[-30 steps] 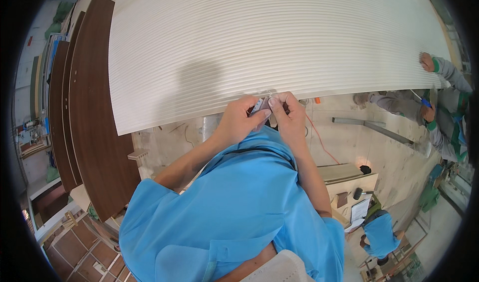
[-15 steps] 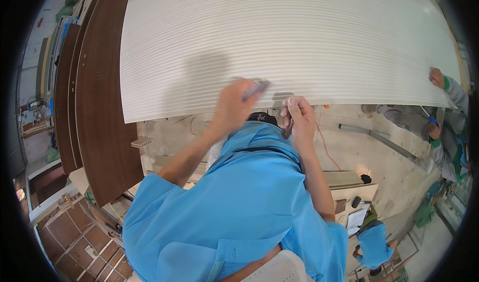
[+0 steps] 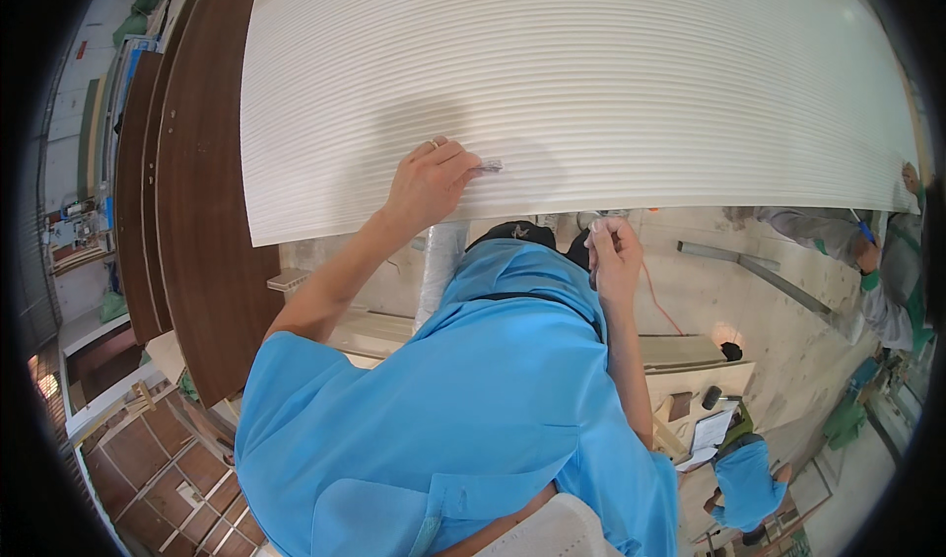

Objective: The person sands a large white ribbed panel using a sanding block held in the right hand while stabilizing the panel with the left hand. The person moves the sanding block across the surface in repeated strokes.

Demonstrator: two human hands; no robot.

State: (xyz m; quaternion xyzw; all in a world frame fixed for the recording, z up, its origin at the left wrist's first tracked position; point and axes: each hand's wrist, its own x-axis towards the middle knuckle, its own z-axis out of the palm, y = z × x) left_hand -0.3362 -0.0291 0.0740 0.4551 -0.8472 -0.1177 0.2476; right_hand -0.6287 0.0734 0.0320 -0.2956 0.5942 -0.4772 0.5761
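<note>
A large white ribbed panel (image 3: 591, 84) is seen filling the upper part of the view, its fine grooves running across its width and its lower edge bowed by the lens. The left hand (image 3: 426, 184) is laid on the panel near that lower edge, and its fingers (image 3: 461, 166) are closed around a small grey piece (image 3: 490, 166) that is pressed against the ribbed surface. The right hand (image 3: 616, 251) is held just below the panel's edge, apart from it, with the fingers curled in around something small and pale; what it is cannot be told.

To the left of the white panel, several dark brown boards (image 3: 197, 212) are stood side by side. Beneath the panel a pale, dusty floor (image 3: 778, 340) is visible, with a grey metal strip (image 3: 759, 276) lying on it and a thin red cord (image 3: 660, 301) trailing across it. At the right rim another person's hand (image 3: 911, 177) is rested at the far corner of the panel, a grey sleeve (image 3: 808, 230) with a green cuff beside it. At the lower left a red-brown tiled floor (image 3: 128, 458) is shown.
</note>
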